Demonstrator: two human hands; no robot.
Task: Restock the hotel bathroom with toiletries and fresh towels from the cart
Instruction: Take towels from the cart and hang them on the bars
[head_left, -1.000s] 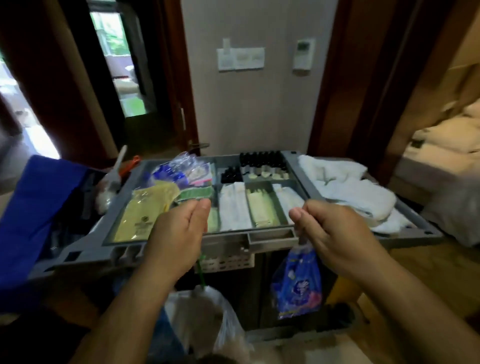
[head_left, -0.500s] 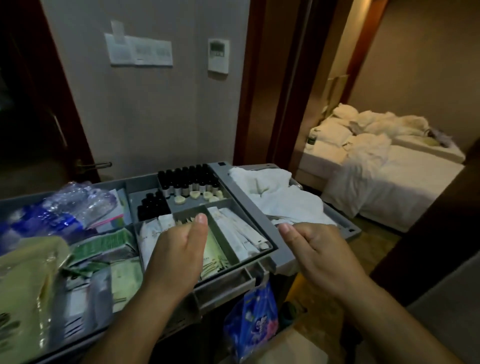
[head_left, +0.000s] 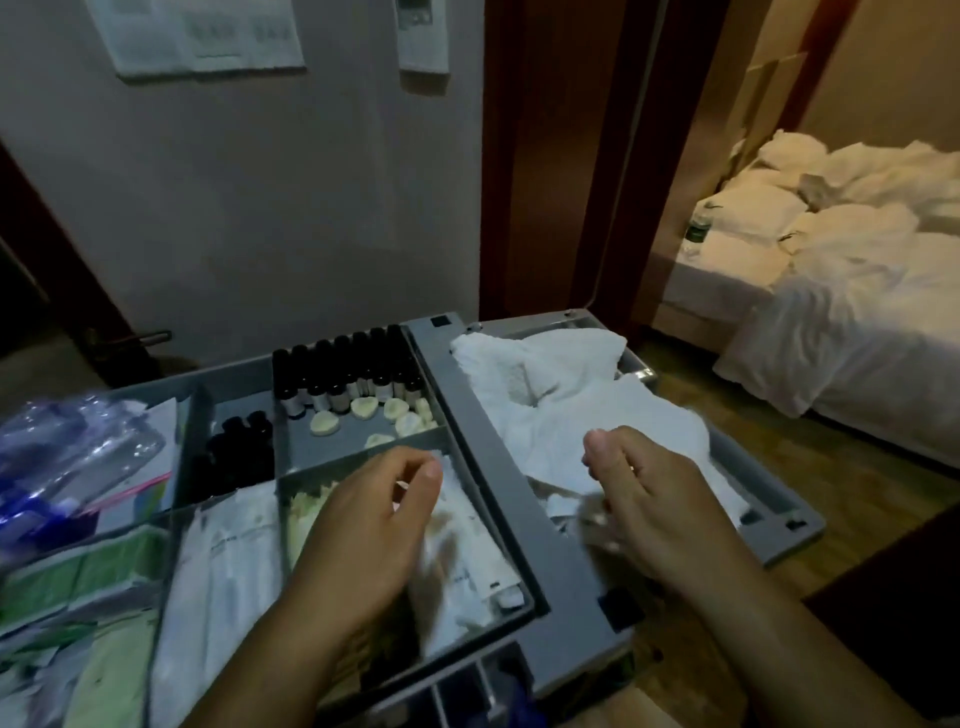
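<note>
Evidently the restocking is at its early, picking stage. The supplies all lie in the grey cart tray (head_left: 470, 447), no bathroom is in view, and nothing shows as delivered. Choosing items, carrying them in and setting them out are, by my judgement, all left to do.

The left hand (head_left: 363, 525) hovers over the compartment of white sachets (head_left: 467, 545), its fingers curled with the thumb drawn toward the forefinger. Motion blur hides whether it pinches a sachet. The right hand (head_left: 660, 504) hangs over the near edge of the white towels (head_left: 550, 395), fingers loosely bent. Something small and glinting sits under it, but I cannot tell whether it is gripped.

The tray is hard moulded plastic, matte, split by straight upright dividers into rectangular bins. The towels are thick terry, rumpled and heaped rather than folded, filling the rightmost bin. Small dark bottles (head_left: 353, 374) with pale labels stand upright in tight rows in a back compartment. Just in front of them lie pale, rounded soaps (head_left: 363, 408), scattered loose. The sachets are flat, long and papery, stacked lengthwise. Farther left sit flat green packets (head_left: 67, 577) and a crinkled clear bag (head_left: 67, 452) with blue contents. Beyond the doorway stands an unmade bed (head_left: 831, 291) with soft white linen.
</note>
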